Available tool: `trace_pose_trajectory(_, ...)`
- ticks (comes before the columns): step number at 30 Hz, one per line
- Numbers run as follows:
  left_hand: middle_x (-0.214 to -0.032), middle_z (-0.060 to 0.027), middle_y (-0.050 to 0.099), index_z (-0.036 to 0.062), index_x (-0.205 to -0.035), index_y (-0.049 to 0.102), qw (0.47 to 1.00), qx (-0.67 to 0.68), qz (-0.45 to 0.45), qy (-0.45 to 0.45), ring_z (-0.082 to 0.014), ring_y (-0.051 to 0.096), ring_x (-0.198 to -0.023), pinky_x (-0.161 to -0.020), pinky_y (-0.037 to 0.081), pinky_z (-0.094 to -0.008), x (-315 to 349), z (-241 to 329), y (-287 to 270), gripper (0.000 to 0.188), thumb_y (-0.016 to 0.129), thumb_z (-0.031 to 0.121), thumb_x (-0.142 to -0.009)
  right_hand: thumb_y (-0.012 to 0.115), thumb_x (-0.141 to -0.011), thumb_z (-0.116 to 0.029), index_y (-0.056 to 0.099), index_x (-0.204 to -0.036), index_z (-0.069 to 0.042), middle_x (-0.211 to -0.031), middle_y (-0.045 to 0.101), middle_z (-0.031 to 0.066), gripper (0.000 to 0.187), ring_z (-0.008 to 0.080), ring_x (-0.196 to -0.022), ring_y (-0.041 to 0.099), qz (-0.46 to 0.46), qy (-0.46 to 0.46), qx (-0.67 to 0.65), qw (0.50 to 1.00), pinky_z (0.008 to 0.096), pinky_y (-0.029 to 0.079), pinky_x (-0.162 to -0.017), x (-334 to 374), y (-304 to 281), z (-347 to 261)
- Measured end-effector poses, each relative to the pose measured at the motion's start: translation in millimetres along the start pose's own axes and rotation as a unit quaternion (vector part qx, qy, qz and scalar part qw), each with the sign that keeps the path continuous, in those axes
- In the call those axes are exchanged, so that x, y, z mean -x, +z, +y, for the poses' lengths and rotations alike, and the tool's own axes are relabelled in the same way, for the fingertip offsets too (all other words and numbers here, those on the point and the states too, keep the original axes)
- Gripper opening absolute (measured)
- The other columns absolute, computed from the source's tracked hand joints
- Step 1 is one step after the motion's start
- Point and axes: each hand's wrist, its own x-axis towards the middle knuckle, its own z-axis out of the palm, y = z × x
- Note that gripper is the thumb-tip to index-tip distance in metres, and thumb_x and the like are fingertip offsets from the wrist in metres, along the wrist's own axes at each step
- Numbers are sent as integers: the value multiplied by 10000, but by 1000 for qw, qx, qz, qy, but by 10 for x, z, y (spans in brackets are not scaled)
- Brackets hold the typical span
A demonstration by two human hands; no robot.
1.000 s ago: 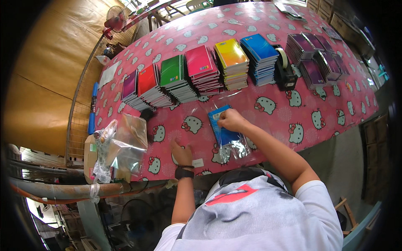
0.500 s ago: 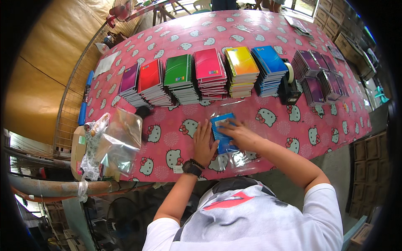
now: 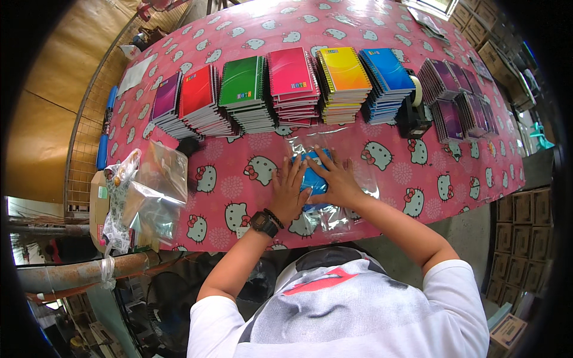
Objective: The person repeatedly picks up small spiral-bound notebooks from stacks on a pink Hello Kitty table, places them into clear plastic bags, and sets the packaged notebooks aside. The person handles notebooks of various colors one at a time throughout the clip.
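Note:
A blue notebook (image 3: 314, 181) lies flat on the table in front of me, on or inside a clear plastic sleeve (image 3: 334, 219) that spreads out around it. My left hand (image 3: 289, 190) rests along the notebook's left edge, fingers stretched out. From the right, my right hand (image 3: 340, 184) lies over the upper right part of the notebook with its fingers spread. Both hands press flat and grip nothing. They hide much of the notebook's cover.
Behind stand stacks of spiral notebooks: purple (image 3: 167, 98), red (image 3: 199, 92), green (image 3: 243, 83), pink (image 3: 292, 71), yellow (image 3: 343, 68) and blue (image 3: 387, 70). A tape dispenser (image 3: 414, 116) and wrapped purple notebooks (image 3: 453, 110) sit right; clear plastic sleeves (image 3: 158, 194) lie left.
My right hand has spread its fingers across the notebook, and my left hand has shifted onto its left edge. The whole view has tilted slightly.

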Motion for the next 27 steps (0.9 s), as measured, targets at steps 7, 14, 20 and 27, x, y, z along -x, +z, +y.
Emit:
trace_pose_trajectory(7, -1527, 16, 205, 252, -1424, 334, 993, -88, -55, -48, -386, 32, -1407, -1013, 47, -712, -213, 145, -172, 706, 536, 567, -826, 756, -553, -595, 106, -1478, -136, -1539, 102, 109, 1220, 420, -1393, 93, 59, 29, -22, 998, 746, 153, -967, 18, 22, -45)
trace_pose_trajectory(14, -1531, 43, 191, 263, -1415, 351, 993, -45, -68, -84, -370, 33, -1410, -1025, 24, -705, -178, 159, -249, 735, 582, 566, -787, 788, -603, -459, 408, -1319, -51, -1325, 438, 186, 908, 376, -1235, 375, 255, 6, 8, 967, 499, 347, -969, 467, -321, 465)
trace_pose_trajectory(20, -1532, 25, 188, 263, -1415, 348, 994, -35, -69, -79, -371, 28, -1410, -1028, 28, -703, -214, 188, -231, 733, 591, 554, -788, 682, -812, -306, 474, -1238, -5, -939, 685, 83, 562, 284, -944, 572, 454, 333, -5, 827, 390, 426, -837, 424, -1293, 2204)
trace_pose_trajectory(27, -1535, 24, 172, 267, -1420, 334, 994, -48, -65, -71, -379, 44, -1407, -1024, 56, -708, -191, 120, -183, 735, 569, 575, -796, 689, -784, -33, 521, -1128, 41, -809, 665, 117, 390, 141, -701, 644, 436, 190, -339, 812, 234, 479, -630, 183, -1447, 2320)
